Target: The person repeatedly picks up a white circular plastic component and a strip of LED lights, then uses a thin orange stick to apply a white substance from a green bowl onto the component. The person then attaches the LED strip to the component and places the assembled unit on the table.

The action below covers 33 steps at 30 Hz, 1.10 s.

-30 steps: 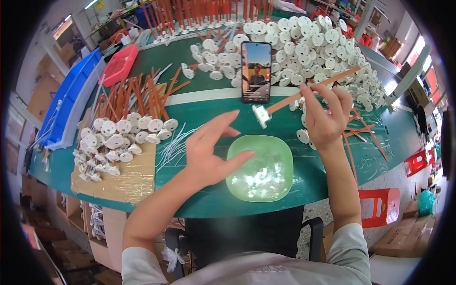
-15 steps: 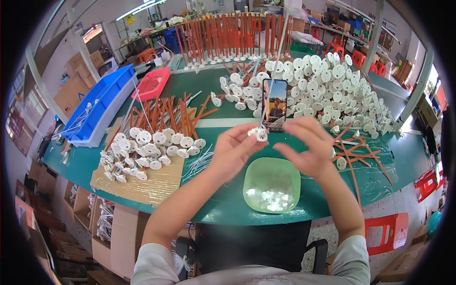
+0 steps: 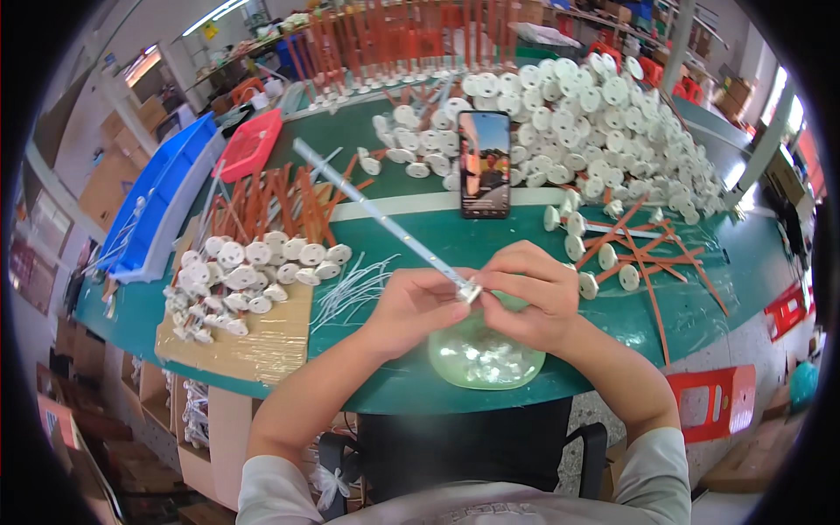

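A long pale LED light strip [image 3: 381,220] with dots along it slants up to the left from my hands. Its lower end sits in a small white cap [image 3: 468,293]. My left hand [image 3: 416,306] is closed, thumb and fingers gripping the cap. My right hand [image 3: 532,293] pinches at the same cap, its fingertips against the strip's end; whether it also holds a smaller piece is hidden. Below both hands stands a light green bowl [image 3: 451,363] with small shiny pieces in it, partly covered by my right hand.
Piled white disc-ended parts [image 3: 604,114] fill the back right, behind a propped phone [image 3: 484,166]. More discs [image 3: 262,254] with brown strips lie on cardboard [image 3: 236,341] at left, near thin white wires [image 3: 354,289]. Blue bin [image 3: 162,201] and red tray [image 3: 249,144] stand beyond.
My right hand has come in from the right to meet the left at the white cap. Both hands are lower, and the strip now leans to the left. The view has shifted.
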Tool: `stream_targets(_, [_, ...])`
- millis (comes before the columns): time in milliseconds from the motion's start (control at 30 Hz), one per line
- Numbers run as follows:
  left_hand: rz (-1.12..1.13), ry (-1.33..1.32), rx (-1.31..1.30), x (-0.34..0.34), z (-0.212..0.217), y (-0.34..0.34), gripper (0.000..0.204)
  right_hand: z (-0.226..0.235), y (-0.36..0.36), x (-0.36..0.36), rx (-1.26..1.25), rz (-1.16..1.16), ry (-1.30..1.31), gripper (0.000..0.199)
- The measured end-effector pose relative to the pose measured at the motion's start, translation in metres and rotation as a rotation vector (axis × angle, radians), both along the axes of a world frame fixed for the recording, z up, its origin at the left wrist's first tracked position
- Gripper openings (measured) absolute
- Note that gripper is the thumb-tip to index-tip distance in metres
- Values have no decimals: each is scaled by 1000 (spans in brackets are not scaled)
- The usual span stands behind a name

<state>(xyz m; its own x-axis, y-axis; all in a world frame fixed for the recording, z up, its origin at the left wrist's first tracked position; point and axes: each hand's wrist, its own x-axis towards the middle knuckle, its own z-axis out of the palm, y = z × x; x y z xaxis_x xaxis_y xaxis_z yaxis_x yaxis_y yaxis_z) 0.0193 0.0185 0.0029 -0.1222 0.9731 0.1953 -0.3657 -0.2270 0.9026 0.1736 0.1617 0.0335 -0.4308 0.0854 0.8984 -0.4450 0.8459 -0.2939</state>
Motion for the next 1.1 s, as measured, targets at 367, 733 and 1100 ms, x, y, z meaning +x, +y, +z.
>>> stream_targets(367, [-1,12,29,-11,-3,2,36,-13,14,3,-186,166,-41,24])
stream_targets(733, [189,125,20,-19,-10,0,45,-17,11,0,-154,40,-28,18])
stream_targets(1100, [429,329,-68,-19,-9,4,50,-19,17,8,150,248,-980,17])
